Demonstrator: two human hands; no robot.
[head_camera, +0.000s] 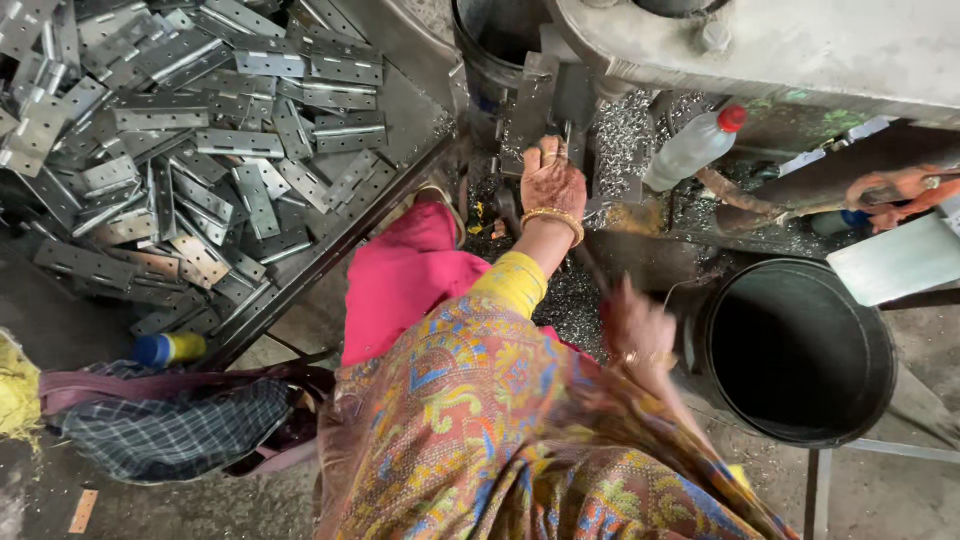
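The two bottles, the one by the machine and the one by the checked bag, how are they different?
The bottle by the machine is clear with a red cap; the bottle by the checked bag is yellow with a blue cap. The clear one shows whole among metal shavings; the yellow one lies half hidden under the tray edge. Both lie tilted.

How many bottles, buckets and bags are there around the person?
Bottles: 2, a clear one with a red cap and a yellow one with a blue cap
Black buckets: 1
Checked bags: 1
Total: 4
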